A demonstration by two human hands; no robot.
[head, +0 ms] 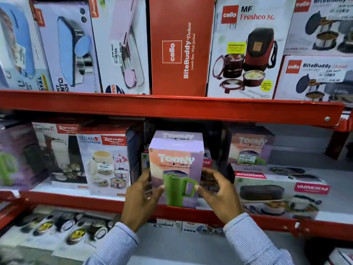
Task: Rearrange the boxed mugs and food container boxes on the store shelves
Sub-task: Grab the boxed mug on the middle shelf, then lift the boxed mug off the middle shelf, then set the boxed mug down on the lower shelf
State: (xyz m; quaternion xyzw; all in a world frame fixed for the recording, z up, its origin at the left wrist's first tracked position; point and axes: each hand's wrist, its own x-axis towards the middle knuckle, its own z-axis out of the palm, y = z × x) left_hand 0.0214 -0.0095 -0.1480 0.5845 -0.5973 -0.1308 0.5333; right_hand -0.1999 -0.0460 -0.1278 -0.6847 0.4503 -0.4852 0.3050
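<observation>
A person in pale striped sleeves steadies a Toony tumbler box (174, 169), lilac and peach with a green mug pictured on its front, at the front edge of the red middle shelf (76, 199) of a store rack. The box stands upright between both hands. The left hand (142, 196) cups the box's left side, fingers curled around the edge and thumb laid across the lower front near the printed mug. The right hand (215, 192) is half open at the right side, thumb tip touching the front by the mug's handle, the other fingers arched and spread loosely; whether they press the side wall cannot be told. A second Toony box (250, 148) stands farther back to the right, on top of a flat Varmora lunch-box carton (280, 192). To the left sits a Rishabh Sedan 3 container box (105, 161). On the upper shelf (172, 107) stand a red Cello BiteBuddy Deluxe box (179, 48) and, beside it, a Cello MF Freshco box (246, 50), among other lunch-box cartons.
</observation>
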